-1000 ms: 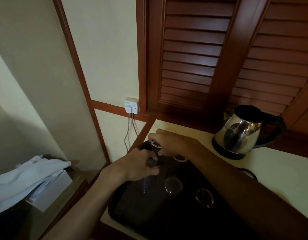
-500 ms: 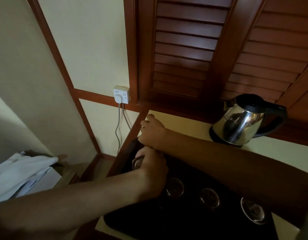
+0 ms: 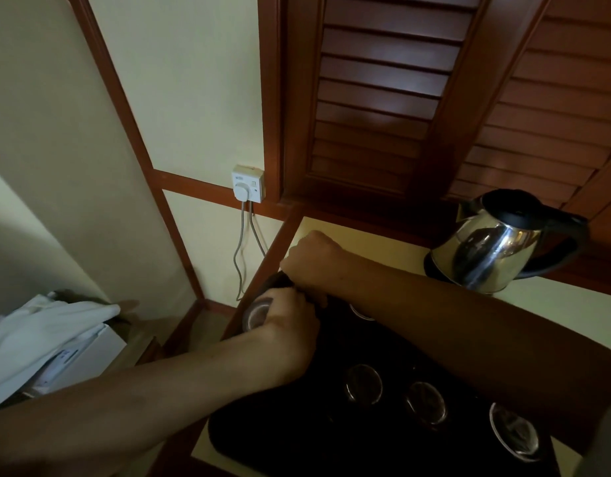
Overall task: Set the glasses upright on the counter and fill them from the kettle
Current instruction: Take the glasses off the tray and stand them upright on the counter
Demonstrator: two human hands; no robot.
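Head view: our left hand (image 3: 290, 333) is wrapped around a small clear drinking glass (image 3: 257, 313) at the far-left corner of the dark tray (image 3: 290, 438). Our right hand (image 3: 312, 259) is curled just behind it; what it holds, we cannot tell. Three more glasses (image 3: 426, 402) stand on the tray's near side. We judge the glass light, rigid, slick and breakable: take it round the wall. The steel kettle (image 3: 493, 253) with black handle sits on the pale counter (image 3: 555, 311), likely heavier; lift by the handle.

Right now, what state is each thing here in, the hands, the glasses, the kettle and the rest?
Left hand: grips a glass at the tray's far left corner.
Right hand: fingers curled down at the tray's far edge; what it holds is hidden.
Three glasses: standing in a row on the dark tray.
Kettle: upright on its base, lid closed, untouched.
Wall socket: plug in.
Shutters: closed.
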